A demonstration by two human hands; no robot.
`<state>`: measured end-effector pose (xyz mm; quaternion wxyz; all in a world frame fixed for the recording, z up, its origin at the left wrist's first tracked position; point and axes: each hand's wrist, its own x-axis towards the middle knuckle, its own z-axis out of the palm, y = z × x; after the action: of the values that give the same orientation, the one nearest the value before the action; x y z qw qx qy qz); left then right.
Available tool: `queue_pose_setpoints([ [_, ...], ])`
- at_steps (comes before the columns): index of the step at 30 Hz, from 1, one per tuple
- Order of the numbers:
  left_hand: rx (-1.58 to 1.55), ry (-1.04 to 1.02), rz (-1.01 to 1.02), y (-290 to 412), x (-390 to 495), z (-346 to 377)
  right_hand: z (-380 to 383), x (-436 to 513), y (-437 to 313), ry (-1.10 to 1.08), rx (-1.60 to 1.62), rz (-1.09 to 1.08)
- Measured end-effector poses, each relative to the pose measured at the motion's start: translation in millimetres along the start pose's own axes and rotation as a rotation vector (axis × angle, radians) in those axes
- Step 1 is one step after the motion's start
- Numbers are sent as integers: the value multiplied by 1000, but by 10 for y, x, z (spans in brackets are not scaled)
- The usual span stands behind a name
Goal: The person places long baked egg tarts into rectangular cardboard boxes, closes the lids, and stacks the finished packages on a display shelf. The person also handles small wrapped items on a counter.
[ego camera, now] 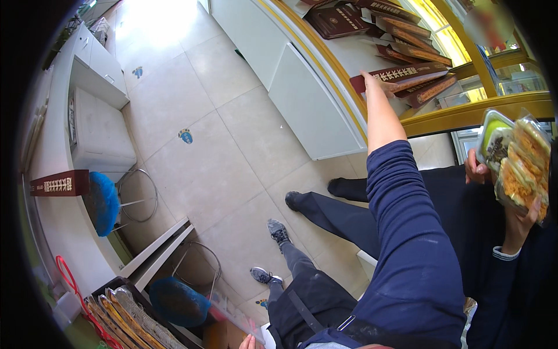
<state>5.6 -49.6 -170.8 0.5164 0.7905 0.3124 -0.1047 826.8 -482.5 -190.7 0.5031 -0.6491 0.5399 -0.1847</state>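
My right arm, in a navy sleeve, reaches up into a gold-framed display case (407, 122). At its end, my right hand (375, 83) grips the near end of a long maroon carton (409, 72) that bears pale writing. Another maroon carton (431, 90) lies close beside it, with its brown patterned side showing. Of my left hand (248, 343), only the fingertips show at the bottom edge. They are close to the rim of a clear plastic bin (237, 320); whether they hold anything is hidden.
More maroon cartons (401, 32) lie in the case. At right a co-worker's hands hold packed food (518, 161); their legs (340, 222) stand close to me. Blue-covered stools (178, 301) (102, 204), a white counter (56, 218) and a black crate of packets (130, 314) are at left.
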Motion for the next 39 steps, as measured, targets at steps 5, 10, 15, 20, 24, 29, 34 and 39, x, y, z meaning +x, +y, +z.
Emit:
queue_pose_setpoints([
  [5, 269, 66, 212, 304, 82, -109, -146, -51, -38, 28, 111, -11],
  [10, 466, 69, 450, 818, 93, -370, -190, -337, 36, -96, 615, -167],
  [15, 314, 111, 536, 953, -206, -538, -771, -1933, 625, -465, 858, -317],
  [20, 279, 153, 830, 1421, -439, -861, -2867, -4340, 1980, -1086, 679, -325],
  [24, 589, 181, 1127, 2150, -388, -1432, -4505, -5133, 2402, -1403, 197, -601],
  [29, 1404, 111, 1298, 3002, -760, -1894, -5495, -4985, 1871, -2058, -163, -1017],
  [34, 1466, -504, 673, 3098, -1730, -1549, -5806, -4860, 1309, -2471, -229, -1190],
  [39, 1062, -192, 519, 2910, -2488, -1222, -6038, -4841, 667, -2473, -338, -1655],
])
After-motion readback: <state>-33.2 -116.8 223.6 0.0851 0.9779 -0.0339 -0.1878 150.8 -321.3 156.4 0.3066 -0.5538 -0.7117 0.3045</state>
